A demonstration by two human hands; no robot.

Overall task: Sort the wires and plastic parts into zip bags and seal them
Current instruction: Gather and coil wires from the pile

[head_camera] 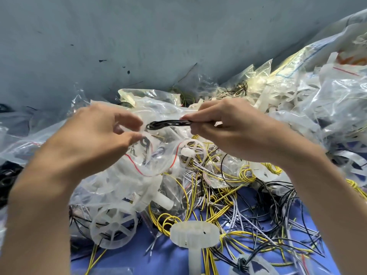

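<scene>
My right hand (224,124) pinches a small bundle of black wire loops (167,124), whose free end points left. My left hand (103,132) holds up the mouth of a clear zip bag (147,163) with a red seal line, its fingers curled on the rim just left of the wire loops. Inside that bag lie black rings and pale parts. Below both hands spreads a tangle of yellow, black and grey wires (228,197) on a blue surface.
A white plastic spoked wheel (113,225) lies at lower left, a white toothed gear on a post (195,234) at bottom centre. Filled clear bags and white plastic strips (309,108) pile up at the right and back. A grey wall rises behind.
</scene>
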